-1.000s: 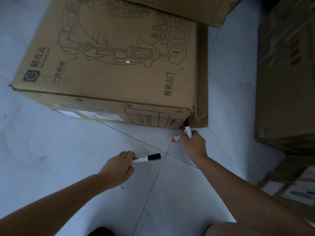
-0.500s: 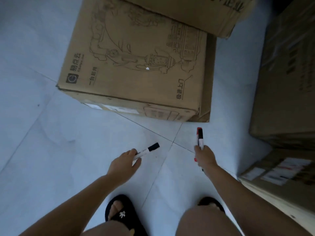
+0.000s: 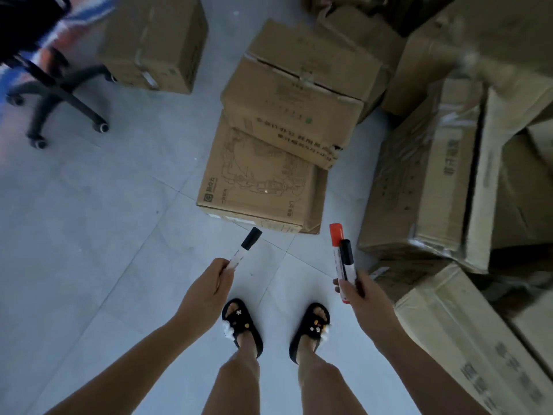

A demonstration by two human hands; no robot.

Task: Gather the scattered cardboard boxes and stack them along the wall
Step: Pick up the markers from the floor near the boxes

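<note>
A black-capped marker (image 3: 246, 247) is gripped in the left hand (image 3: 206, 292), its fingers curled round the barrel. Two markers, one red-capped (image 3: 335, 235) and one black-capped (image 3: 347, 259), are held together in the closed right hand (image 3: 363, 301). Just beyond the hands, a printed cardboard box (image 3: 257, 181) lies on the tiled floor (image 3: 89, 235), with a second box (image 3: 296, 115) resting partly on it. More boxes (image 3: 434, 175) are piled at the right. An office chair base (image 3: 57, 94) is seen at far left.
</note>
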